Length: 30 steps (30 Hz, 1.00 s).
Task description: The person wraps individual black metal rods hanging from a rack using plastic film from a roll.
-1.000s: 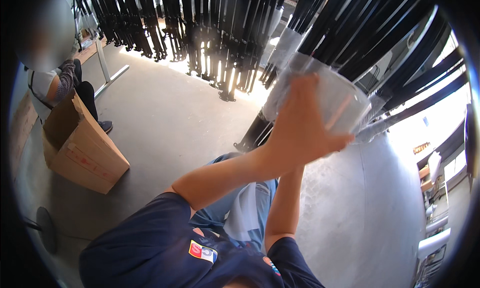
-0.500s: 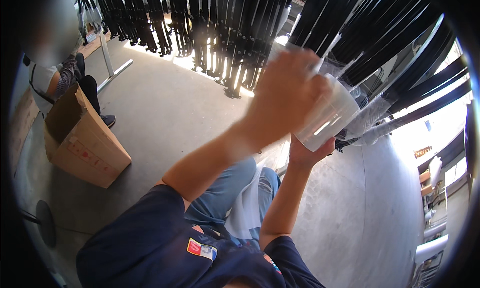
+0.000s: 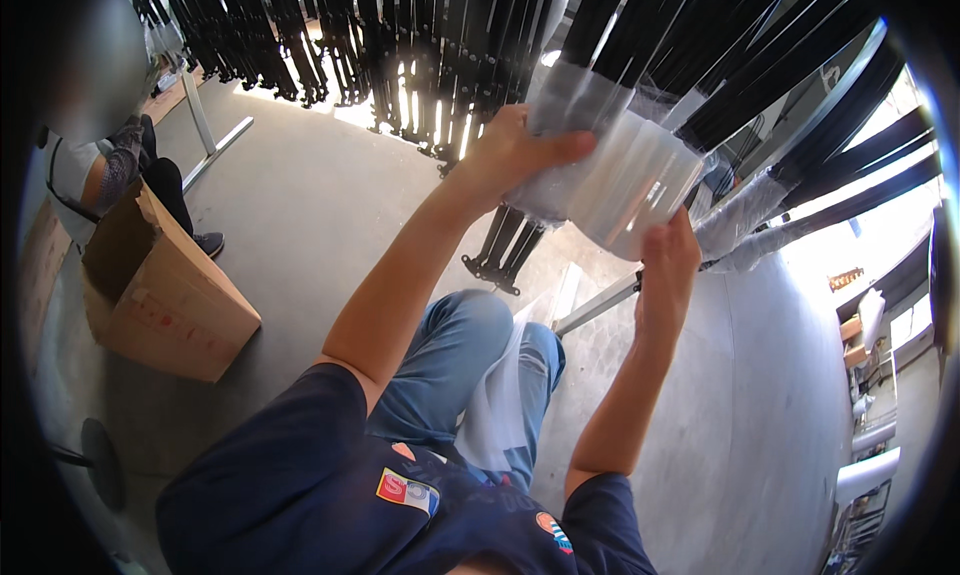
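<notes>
My right hand grips the lower end of a roll of clear stretch film, which is tilted in front of the hanging black bars. Around a bundle of long black metal bars runs a hazy layer of the film, right beside the roll. My left hand is closed on this wrapped bundle, its thumb lying across the front; the other fingers are hidden behind. Lower bar ends stick out beneath the wrapping.
Rows of black bars hang across the back. More film-wrapped bars slant off to the right. An open cardboard box stands at left, near a seated person. A metal stand leg is beyond my knees.
My left hand has moved left off the roll and onto the bar bundle. My right hand has shifted right and up with the roll, and film now covers the bundle's front.
</notes>
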Available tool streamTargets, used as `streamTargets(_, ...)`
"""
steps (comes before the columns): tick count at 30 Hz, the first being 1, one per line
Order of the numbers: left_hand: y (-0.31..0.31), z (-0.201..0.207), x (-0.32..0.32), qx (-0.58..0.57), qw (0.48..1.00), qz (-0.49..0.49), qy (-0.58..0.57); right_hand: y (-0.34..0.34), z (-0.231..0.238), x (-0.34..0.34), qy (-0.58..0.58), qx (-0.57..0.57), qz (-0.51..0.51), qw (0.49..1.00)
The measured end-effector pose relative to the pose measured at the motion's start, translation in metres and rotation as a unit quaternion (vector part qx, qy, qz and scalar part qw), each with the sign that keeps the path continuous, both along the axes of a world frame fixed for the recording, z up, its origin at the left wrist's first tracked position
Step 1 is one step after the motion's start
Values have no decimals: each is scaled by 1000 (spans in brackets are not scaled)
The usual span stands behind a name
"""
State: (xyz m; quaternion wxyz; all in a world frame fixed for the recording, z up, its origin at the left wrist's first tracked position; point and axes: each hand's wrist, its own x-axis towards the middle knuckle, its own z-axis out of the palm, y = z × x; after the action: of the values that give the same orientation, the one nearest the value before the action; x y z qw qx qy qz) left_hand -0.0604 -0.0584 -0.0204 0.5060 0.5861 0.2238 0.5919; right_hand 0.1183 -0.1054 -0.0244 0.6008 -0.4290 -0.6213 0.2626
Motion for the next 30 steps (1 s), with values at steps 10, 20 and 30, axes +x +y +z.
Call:
streamTargets(10,0,1,-4,69,996,50,31,65,-20,-14,200,125,188,953)
streamTargets(20,-18,5,-28,268,900,271,211,100,-42,-78,462,2,594,658)
streamTargets(30,-14,6,-26,26,998,59,-9,88,-33,-55,386,38,349,853)
